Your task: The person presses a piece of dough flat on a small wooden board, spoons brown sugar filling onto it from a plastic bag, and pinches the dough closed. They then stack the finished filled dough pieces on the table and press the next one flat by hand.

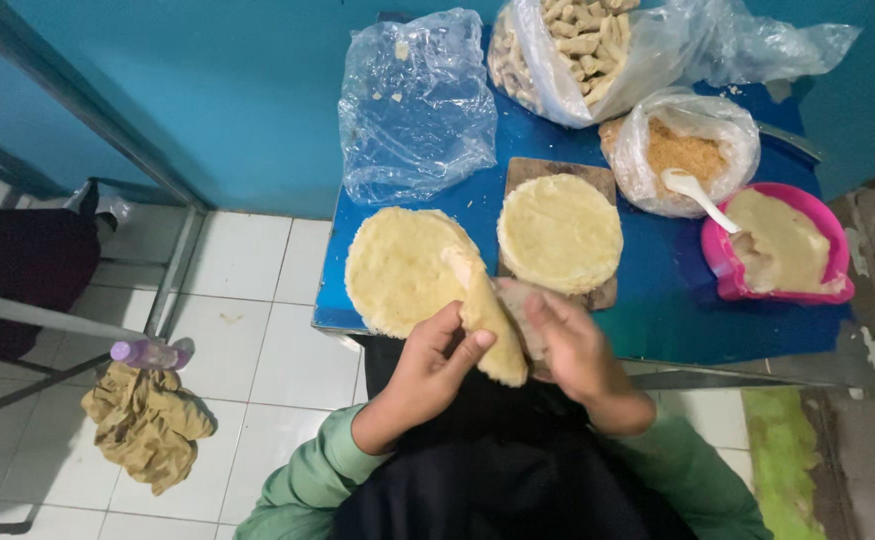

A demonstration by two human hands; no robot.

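We pinch a thin yellow wrapper (486,318) between our left hand (428,370) and right hand (570,350), fingers closed on its edges, lifting it off the stack (398,268) on the blue table (658,300).

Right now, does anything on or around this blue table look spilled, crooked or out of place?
One thing: a crumpled tan cloth lies heaped on the white floor tiles beside a small purple bottle. On the blue table, nothing looks spilled.
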